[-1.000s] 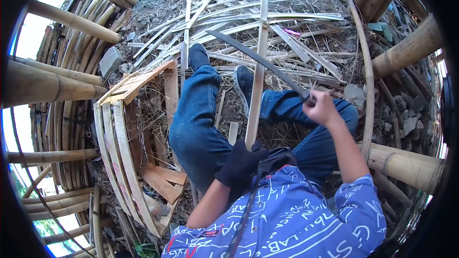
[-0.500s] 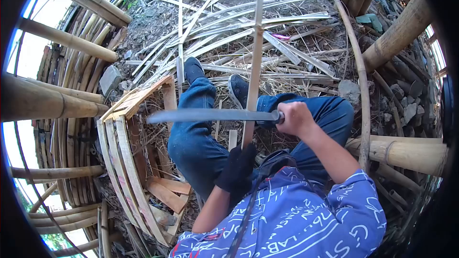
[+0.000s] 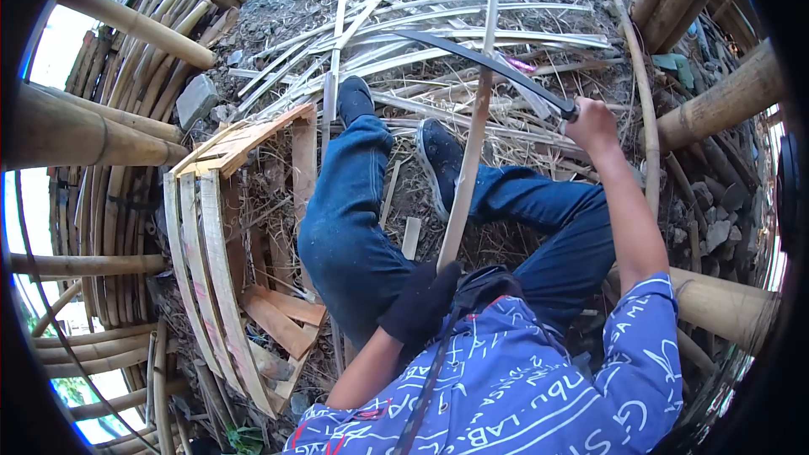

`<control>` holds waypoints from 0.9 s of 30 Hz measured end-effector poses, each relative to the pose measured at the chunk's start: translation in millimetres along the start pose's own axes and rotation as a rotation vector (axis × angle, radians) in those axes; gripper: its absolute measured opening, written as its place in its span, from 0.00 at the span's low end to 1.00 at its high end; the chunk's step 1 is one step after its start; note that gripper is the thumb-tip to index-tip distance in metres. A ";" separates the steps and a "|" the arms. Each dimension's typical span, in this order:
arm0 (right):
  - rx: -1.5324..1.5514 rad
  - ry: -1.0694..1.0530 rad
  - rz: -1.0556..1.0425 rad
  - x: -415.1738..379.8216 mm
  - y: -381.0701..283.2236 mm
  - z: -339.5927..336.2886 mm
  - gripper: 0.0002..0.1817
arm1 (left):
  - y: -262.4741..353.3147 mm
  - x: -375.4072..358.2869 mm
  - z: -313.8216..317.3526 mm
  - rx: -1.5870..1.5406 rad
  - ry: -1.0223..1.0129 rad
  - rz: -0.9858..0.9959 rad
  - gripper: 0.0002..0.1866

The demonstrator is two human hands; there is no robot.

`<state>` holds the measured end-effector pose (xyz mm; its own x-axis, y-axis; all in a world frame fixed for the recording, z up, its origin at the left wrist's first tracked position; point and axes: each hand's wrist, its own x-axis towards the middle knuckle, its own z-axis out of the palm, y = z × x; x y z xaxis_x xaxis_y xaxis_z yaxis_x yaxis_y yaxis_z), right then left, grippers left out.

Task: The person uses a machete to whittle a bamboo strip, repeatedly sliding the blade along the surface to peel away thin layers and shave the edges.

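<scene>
My left hand (image 3: 419, 302), in a black glove, is closed round the near end of a long bamboo strip (image 3: 468, 173) at my lap. The strip runs forward between my legs over the ground, pale at its far part and browner near me. My bare right hand (image 3: 592, 126) grips the dark handle of a machete (image 3: 497, 67), out ahead of my right knee. Its long, slightly curved blade points to the left and lies across the strip in this view, where the pale part meets the brown.
Split bamboo strips (image 3: 404, 59) lie crossed on the ground ahead, with shavings among them. A slatted wooden crate (image 3: 215, 261) stands at my left. Thick bamboo poles (image 3: 139, 25) and a stack of bamboo are further left; more poles (image 3: 716, 105) and stones are at the right.
My right hand has moved the machete forward and to the right, away from my lap along the strip. The strip's far end has swung a little right; my left hand still holds it.
</scene>
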<state>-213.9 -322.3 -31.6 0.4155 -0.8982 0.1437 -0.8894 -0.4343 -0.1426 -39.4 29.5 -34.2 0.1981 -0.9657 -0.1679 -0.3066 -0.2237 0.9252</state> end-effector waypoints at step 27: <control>-0.015 0.045 0.109 13.1 37.9 -18.1 0.12 | 23.2 12.0 -5.3 -0.229 -0.190 -0.282 0.17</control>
<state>-245.6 -349.3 -17.3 0.3071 -0.9360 0.1719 -0.9320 -0.3324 -0.1448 -39.2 13.4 -13.0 0.0624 -0.8825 -0.4661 -0.0459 -0.4691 0.8820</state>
